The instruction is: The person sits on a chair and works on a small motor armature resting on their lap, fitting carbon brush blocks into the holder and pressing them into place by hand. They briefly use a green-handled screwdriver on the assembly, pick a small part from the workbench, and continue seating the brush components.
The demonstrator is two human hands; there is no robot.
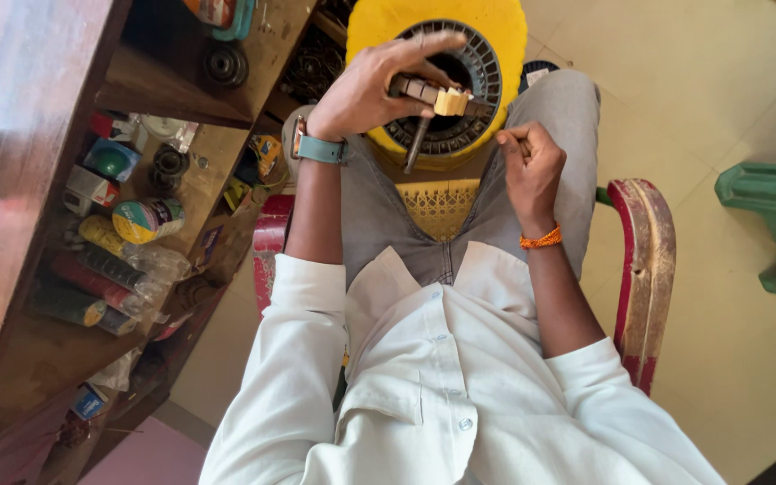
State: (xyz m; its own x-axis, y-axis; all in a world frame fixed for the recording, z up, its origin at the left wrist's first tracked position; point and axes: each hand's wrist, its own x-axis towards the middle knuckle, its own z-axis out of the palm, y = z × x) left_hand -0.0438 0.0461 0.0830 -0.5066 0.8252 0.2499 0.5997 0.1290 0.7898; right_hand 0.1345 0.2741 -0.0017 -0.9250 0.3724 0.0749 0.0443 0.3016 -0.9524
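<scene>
Left hand (372,90) curled around a small metal part with a cream block (450,101) on its end, a dark rod (416,144) hanging from it, all held above the yellow stool (505,27) and the dark ring of slotted metal (489,67) lying on it. Right hand (532,166) was pinched nearly shut on something thin, maybe wire; too fine to tell. Both hovered over the knees, just off the stool's near edge.

Risk, as it looked: the part sat in fingertips only, so a slip could have dropped it onto the ring or the tiled floor (729,81). The thin strand might also have snagged on the rod.

Over on the wooden shelf (38,359) at the left edge: a round yellow-and-white roll (147,220) near the front lip, a teal tin (111,160) behind it, a small white-and-red box (90,189) beside that, and dark green and red cans (83,287) lying on their sides lower down. A blue packet (89,402) sat at the bottom corner.
</scene>
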